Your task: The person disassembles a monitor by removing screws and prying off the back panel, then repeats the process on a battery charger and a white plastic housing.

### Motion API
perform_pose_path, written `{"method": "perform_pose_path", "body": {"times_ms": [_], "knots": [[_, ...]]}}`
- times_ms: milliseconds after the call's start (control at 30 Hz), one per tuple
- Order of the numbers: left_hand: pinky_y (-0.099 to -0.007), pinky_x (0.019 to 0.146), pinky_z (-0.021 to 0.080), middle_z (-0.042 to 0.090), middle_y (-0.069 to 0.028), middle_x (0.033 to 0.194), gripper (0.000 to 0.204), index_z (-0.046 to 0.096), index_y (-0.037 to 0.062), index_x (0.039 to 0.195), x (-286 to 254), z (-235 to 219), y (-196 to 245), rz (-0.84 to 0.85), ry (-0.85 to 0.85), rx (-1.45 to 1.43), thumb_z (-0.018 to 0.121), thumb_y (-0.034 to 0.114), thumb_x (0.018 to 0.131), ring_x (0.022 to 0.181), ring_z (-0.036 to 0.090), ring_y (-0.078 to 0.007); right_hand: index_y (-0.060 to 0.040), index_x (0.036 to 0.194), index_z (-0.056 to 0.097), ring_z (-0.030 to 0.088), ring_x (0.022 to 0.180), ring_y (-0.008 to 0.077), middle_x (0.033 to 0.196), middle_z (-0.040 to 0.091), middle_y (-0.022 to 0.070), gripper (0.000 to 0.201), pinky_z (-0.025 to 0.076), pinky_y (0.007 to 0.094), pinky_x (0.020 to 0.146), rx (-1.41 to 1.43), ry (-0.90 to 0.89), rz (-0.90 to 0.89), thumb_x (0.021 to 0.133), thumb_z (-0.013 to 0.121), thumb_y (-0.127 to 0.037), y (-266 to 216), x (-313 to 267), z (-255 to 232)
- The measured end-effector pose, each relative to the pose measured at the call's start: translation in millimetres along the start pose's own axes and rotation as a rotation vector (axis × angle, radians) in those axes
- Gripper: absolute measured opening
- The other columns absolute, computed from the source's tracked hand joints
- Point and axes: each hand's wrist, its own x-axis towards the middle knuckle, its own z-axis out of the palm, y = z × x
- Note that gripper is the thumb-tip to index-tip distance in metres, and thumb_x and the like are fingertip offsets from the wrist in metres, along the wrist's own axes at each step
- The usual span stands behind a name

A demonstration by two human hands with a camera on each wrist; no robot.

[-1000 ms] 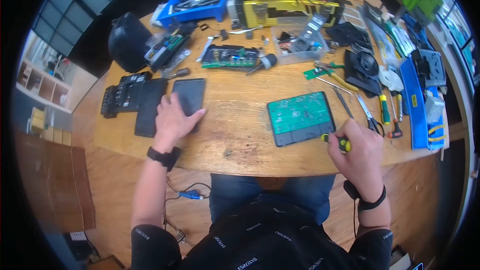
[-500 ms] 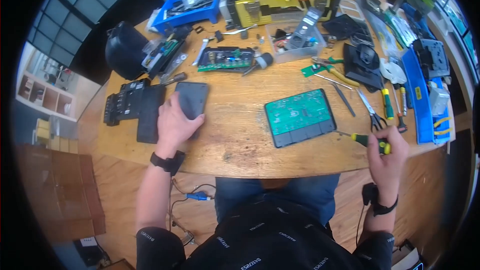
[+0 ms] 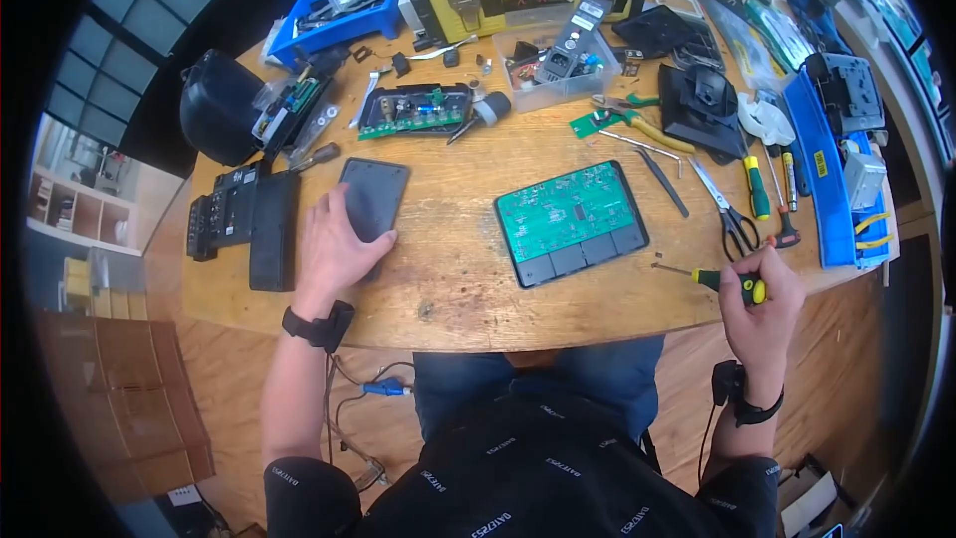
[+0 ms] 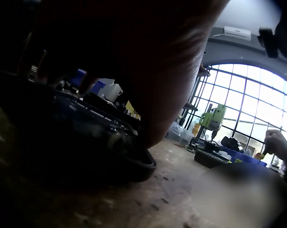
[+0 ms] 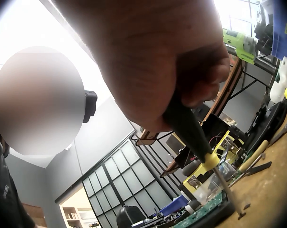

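My left hand lies across a flat black plastic cover, thumb at its right edge and fingers over the left. In the left wrist view the cover's raised rim shows in shadow under the hand. My right hand grips a yellow-and-green screwdriver, its shaft pointing left. The screwdriver tip is close over the wood, near small dark bits. Left of the tip lies a green circuit board set in a black housing.
A black module lies left of the cover. Scissors, tweezers and pliers lie to the right, beside a blue tray. A clear box, a yellow toolbox and a blue bin stand behind.
My right hand has drawn the screwdriver rightward, off the housing's edge. The cover under my left hand now sits farther from the black module. The head view has shifted slightly.
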Motion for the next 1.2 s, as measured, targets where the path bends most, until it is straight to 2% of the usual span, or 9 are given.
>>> {"method": "perform_pose_path", "body": {"times_ms": [233,467,533,767,833,1000,1200], "knots": [[-0.0482,0.114,0.044,0.059,-0.0287,0.138,0.093,0.045,-0.0009,0.148,-5,-6,7,0.068,0.024,-0.037,0.088,0.04,0.076,0.132,0.054,-0.0435,-0.004,0.078,0.059,0.059,0.06,0.0315,0.067,0.058,0.0117,0.018,0.045,0.0367,0.058,-0.031,0.008,-0.015,0.078,0.076,-0.001,-4,-1,8],[-0.0478,0.113,0.044,0.059,-0.0256,0.138,0.092,0.046,0.0019,0.148,-6,-27,54,0.148,-0.011,-0.113,0.089,0.034,0.073,0.131,0.054,-0.0424,-0.0041,0.079,0.062,0.06,0.059,0.027,0.068,0.06,0.0103,0.016,0.045,0.0344,0.057,-0.01,0.073,0.021,0.08,0.078,-0.002,-6,0,-1],[-0.0481,0.112,0.045,0.059,-0.0249,0.138,0.092,0.046,0.002,0.148,-6,-24,57,0.216,0.009,-0.116,0.089,0.032,0.072,0.131,0.054,-0.042,-0.0042,0.079,0.062,0.06,0.059,0.0275,0.068,0.059,0.0105,0.015,0.046,0.0341,0.057,-0.03,0.079,0.028,0.079,0.078,-0.001,-5,-1,-6],[-0.0484,0.112,0.045,0.058,-0.0242,0.14,0.091,0.047,0.0023,0.147,-3,-2,55,0.248,-0.004,-0.118,0.09,0.031,0.072,0.129,0.055,-0.0411,-0.0053,0.077,0.061,0.062,0.06,0.031,0.067,0.059,0.0113,0.016,0.047,0.0362,0.057,-0.121,0.093,0.003,0.079,0.077,-0.005,-5,2,-13],[-0.0484,0.112,0.045,0.058,-0.0241,0.14,0.091,0.047,0.0024,0.147,-2,-2,58,0.239,-0.031,-0.104,0.09,0.032,0.072,0.13,0.054,-0.0411,-0.0056,0.074,0.058,0.062,0.06,0.0331,0.067,0.059,0.0122,0.022,0.046,0.0387,0.056,-0.17,0.039,-0.02,0.081,0.078,-0.009,-6,4,-12],[-0.0489,0.111,0.045,0.058,-0.0241,0.141,0.092,0.047,0.002,0.147,-2,2,58,0.215,-0.058,-0.043,0.091,0.034,0.073,0.13,0.054,-0.0418,-0.0058,0.072,0.054,0.06,0.059,0.0343,0.066,0.057,0.0128,0.029,0.044,0.0413,0.054,-0.149,0.047,-0.031,0.085,0.079,-0.012,-10,11,-1],[-0.0498,0.113,0.043,0.058,-0.0254,0.141,0.095,0.047,0.0003,0.147,-2,3,55,0.273,-0.036,-0.089,0.092,0.034,0.071,0.131,0.054,-0.0432,-0.0049,0.071,0.049,0.056,0.059,0.0372,0.065,0.053,0.0145,0.033,0.041,0.0426,0.055,-0.153,0.052,-0.015,0.088,0.076,-0.011,-12,15,5]]}}
